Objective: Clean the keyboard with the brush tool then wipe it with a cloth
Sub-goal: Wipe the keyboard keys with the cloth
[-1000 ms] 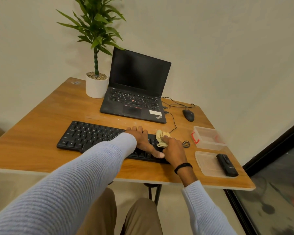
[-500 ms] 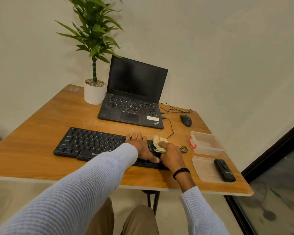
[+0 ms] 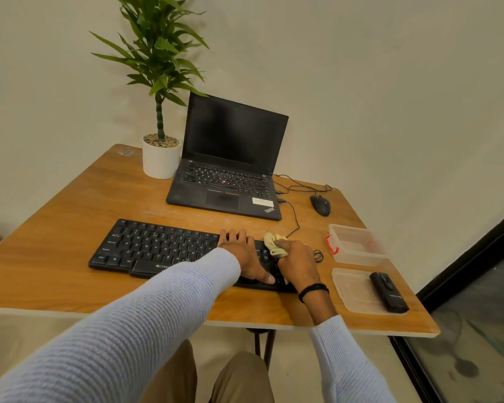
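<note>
Yellow cloth (image 3: 277,246) bunched in the right hand (image 3: 297,261) wipes the keyboard (image 3: 157,247); beside it, the flat left hand (image 3: 245,257) steadies it.

Soft, even indoor light is washing over the wooden table (image 3: 70,228) and pale wall (image 3: 390,82), throwing only faint, soft-edged shadows. The keyboard (image 3: 157,248) legends are reading crisp. The laptop screen (image 3: 233,135) is giving back a dull sheen. Wide-angle distortion is bowing the table's edges and stretching the left sleeve (image 3: 99,344). The clear container (image 3: 355,245) is smearing, and the bottom-right corner is blurring.
</note>
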